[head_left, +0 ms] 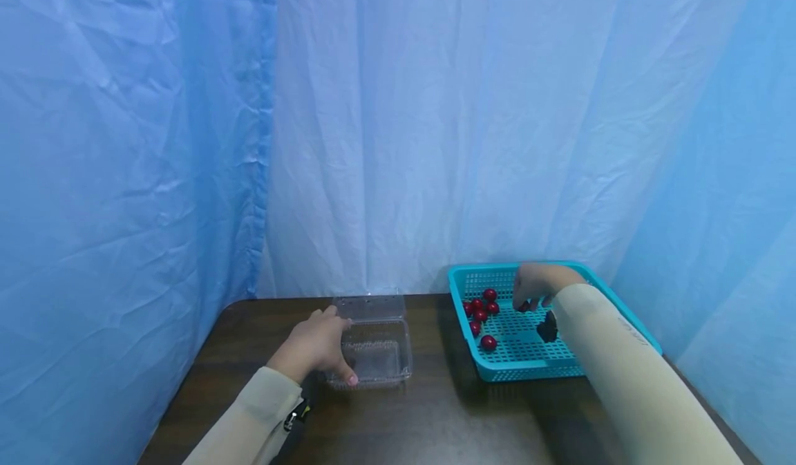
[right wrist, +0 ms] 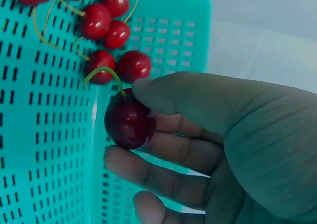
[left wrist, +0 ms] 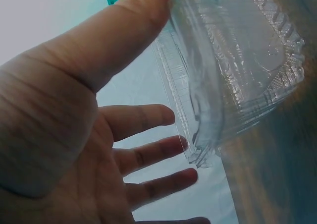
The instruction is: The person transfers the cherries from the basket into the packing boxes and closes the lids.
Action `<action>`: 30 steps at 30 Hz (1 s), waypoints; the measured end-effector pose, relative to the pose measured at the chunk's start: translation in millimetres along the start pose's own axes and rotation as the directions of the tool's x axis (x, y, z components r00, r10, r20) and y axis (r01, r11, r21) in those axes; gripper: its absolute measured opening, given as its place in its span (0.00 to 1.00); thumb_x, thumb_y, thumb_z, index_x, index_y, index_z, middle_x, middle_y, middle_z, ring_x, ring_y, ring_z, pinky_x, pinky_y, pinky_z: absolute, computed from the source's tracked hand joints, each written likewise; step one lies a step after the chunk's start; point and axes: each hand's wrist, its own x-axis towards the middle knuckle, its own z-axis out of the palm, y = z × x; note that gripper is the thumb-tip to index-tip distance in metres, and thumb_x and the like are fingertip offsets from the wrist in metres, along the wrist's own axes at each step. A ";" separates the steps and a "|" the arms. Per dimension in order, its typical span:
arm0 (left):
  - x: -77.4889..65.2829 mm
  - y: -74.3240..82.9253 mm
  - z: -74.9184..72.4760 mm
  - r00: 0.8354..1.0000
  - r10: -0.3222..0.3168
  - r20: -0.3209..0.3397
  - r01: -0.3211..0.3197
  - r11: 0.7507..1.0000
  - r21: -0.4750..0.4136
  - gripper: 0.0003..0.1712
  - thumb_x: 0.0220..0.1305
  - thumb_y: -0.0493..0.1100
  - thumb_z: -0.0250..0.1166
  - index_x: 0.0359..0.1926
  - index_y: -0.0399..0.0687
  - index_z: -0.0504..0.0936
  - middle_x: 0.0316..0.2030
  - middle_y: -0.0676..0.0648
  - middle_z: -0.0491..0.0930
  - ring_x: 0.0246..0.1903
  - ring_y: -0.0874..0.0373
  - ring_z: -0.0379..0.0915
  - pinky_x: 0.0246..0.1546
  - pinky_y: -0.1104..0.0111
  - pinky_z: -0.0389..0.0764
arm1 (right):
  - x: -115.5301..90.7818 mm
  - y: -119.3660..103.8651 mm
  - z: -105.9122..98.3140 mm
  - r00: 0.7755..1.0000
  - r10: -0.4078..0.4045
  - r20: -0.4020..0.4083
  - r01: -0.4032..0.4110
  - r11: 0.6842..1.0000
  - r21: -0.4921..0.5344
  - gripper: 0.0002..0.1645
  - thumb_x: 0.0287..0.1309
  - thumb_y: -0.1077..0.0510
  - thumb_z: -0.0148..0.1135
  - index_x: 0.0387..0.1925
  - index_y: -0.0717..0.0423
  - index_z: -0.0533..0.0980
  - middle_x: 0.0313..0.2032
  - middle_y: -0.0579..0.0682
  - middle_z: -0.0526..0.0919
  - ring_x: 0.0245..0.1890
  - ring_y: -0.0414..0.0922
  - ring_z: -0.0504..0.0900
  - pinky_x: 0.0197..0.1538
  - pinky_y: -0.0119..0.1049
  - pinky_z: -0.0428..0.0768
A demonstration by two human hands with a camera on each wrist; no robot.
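Pinched between the thumb and fingers of my right hand (head_left: 536, 285) is a dark red cherry (right wrist: 128, 122) with a green stem. That hand is inside a turquoise plastic basket (head_left: 511, 374), and the head view hides most of the held fruit. Several brighter red cherries (right wrist: 95, 21) lie in the basket, toward its left side in the head view. My left hand (head_left: 316, 344) is at the left side of a clear plastic box (head_left: 376, 361), its fingers extended and spread. Its thumb overlaps the box's near left rim. The box's hinged lid (head_left: 370, 307) is raised at the back.
Box and basket stand on a dark wooden table (head_left: 429, 416), the box left of the basket with a strip of tabletop between them. Blue-white curtains (head_left: 429, 119) hang behind the table and along both sides. A small black device (head_left: 547, 328) is at my right wrist.
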 end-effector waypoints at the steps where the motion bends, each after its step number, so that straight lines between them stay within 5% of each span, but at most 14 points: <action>1: 0.2 0.6 0.1 1.000 0.004 -0.001 -0.004 1.000 -0.004 0.70 0.30 0.60 0.99 0.78 0.45 0.82 0.78 0.35 0.75 0.76 0.34 0.72 0.72 0.32 0.81 | -1.1 -1.5 -1.4 1.000 -0.013 -0.003 0.013 1.000 -0.004 0.04 0.70 0.56 0.76 0.37 0.51 0.89 0.39 0.53 0.93 0.41 0.51 0.90 0.39 0.41 0.87; 7: 0.7 1.2 0.2 1.000 0.018 0.001 -0.018 1.000 -0.007 0.69 0.33 0.58 0.99 0.78 0.43 0.81 0.75 0.38 0.77 0.72 0.38 0.77 0.71 0.35 0.83 | -6.1 -22.1 -9.1 0.990 -0.124 -0.070 0.122 0.992 -0.024 0.11 0.72 0.60 0.70 0.30 0.53 0.89 0.29 0.52 0.90 0.26 0.44 0.81 0.31 0.38 0.81; 14: 0.1 0.1 -2.9 1.000 0.010 0.012 -0.010 1.000 0.017 0.69 0.35 0.58 0.98 0.79 0.42 0.79 0.83 0.33 0.70 0.82 0.30 0.67 0.77 0.31 0.76 | -10.6 -55.8 -15.4 0.962 -0.239 -0.132 0.239 0.971 -0.022 0.25 0.70 0.64 0.61 0.16 0.46 0.69 0.16 0.41 0.63 0.20 0.41 0.55 0.29 0.36 0.65; 22: 0.1 0.3 -4.9 0.999 0.007 0.037 -0.008 1.000 0.017 0.68 0.38 0.57 0.98 0.80 0.41 0.78 0.86 0.31 0.65 0.85 0.29 0.61 0.79 0.30 0.73 | -18.2 -93.4 -11.8 0.941 -0.248 -0.232 0.230 0.968 -0.104 0.06 0.73 0.56 0.69 0.37 0.52 0.87 0.32 0.48 0.86 0.32 0.45 0.80 0.39 0.39 0.83; 30: 0.5 -0.4 -6.7 0.999 0.004 0.052 -0.005 1.000 0.019 0.69 0.38 0.58 0.97 0.81 0.43 0.77 0.86 0.33 0.65 0.86 0.30 0.61 0.79 0.31 0.73 | -22.6 -130.7 -2.4 0.924 -0.253 -0.286 0.229 0.966 -0.115 0.10 0.74 0.52 0.73 0.49 0.52 0.89 0.44 0.51 0.92 0.40 0.48 0.85 0.51 0.47 0.92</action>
